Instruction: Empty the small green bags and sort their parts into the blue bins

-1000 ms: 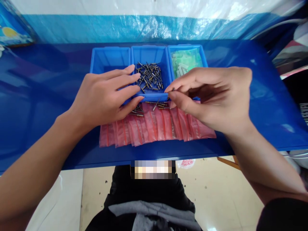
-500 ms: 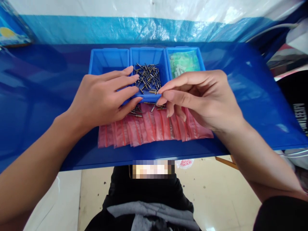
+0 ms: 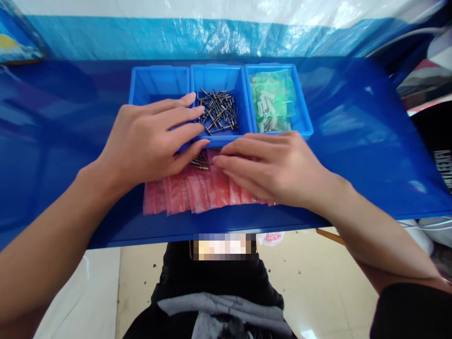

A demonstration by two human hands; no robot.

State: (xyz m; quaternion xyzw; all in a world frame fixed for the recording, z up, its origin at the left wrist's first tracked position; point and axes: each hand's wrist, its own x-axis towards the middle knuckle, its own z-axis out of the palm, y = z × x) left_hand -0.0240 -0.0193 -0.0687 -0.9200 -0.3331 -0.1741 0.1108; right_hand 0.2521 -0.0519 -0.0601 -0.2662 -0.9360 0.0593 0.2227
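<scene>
My left hand [image 3: 151,136] has its fingers spread across the left side and front of the middle blue bin [image 3: 243,89]. A heap of dark pop rivets [image 3: 219,110] lies in that bin. In front of it, red zip bags [image 3: 201,200] overlap in a row, with several loose rivets [image 3: 199,164] on top. My right hand [image 3: 278,169] is palm down over these bags, its fingers stretched to the left near the loose rivets. Its thumb and anything under the palm are hidden.
Left of the middle bin stands another blue bin [image 3: 158,80], partly behind my left hand. The right bin [image 3: 304,115] holds a green bag [image 3: 280,84] with white plugs and metal screws. The blue tabletop [image 3: 353,141] ends just before my lap.
My right hand has gone from a pinch at the middle bin's front rim down onto the red bags, uncovering the right bin. My left hand has hardly moved.
</scene>
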